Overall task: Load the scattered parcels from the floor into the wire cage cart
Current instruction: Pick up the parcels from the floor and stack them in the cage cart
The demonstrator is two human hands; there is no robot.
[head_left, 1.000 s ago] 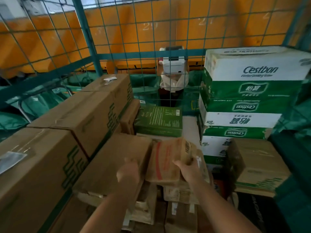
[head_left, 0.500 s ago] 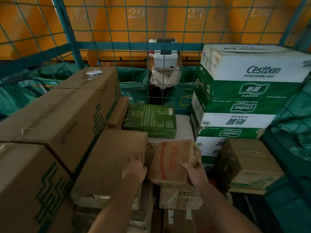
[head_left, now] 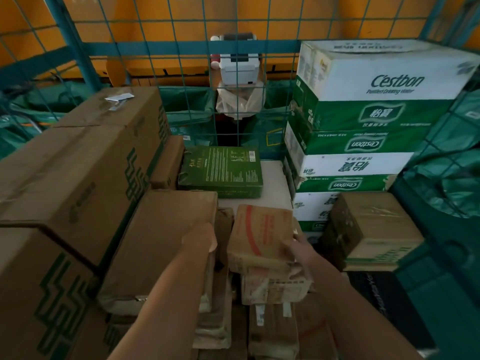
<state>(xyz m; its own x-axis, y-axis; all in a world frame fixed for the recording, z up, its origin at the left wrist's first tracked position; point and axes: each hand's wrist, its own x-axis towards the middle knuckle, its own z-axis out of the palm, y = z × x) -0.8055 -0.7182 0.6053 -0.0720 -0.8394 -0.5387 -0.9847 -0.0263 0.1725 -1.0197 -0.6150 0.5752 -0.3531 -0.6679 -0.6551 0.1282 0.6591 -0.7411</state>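
I am looking down into the wire cage cart (head_left: 166, 45), and the small brown parcel (head_left: 262, 237) with the red stripe is lower now than it was a second ago. Back then it was tipped up in the air. Now it is lying on the pile of other parcels in the middle of the cart. So I think this parcel is almost put away, and I am just setting it straight.

My right hand (head_left: 302, 252) is on the parcel's near right corner. Its fingers are curling round that corner and holding it. My left hand (head_left: 201, 239) is pressing on the near edge of the big brown box (head_left: 161, 242) just beside the parcel. I am seeing it from behind, so I cannot tell if its fingers are bent or flat.

There is no desk here. The parcels are sitting on other parcels inside the cart. Tall brown boxes (head_left: 85, 162) are stacked on the left. A flat green box (head_left: 223, 170) is lying further back. White and green water cases (head_left: 363, 120) are piled up on the right, with a taped brown box (head_left: 374, 224) in front of them. Behind the wire I am seeing an orange wall (head_left: 285, 16) and green bags (head_left: 452, 178).
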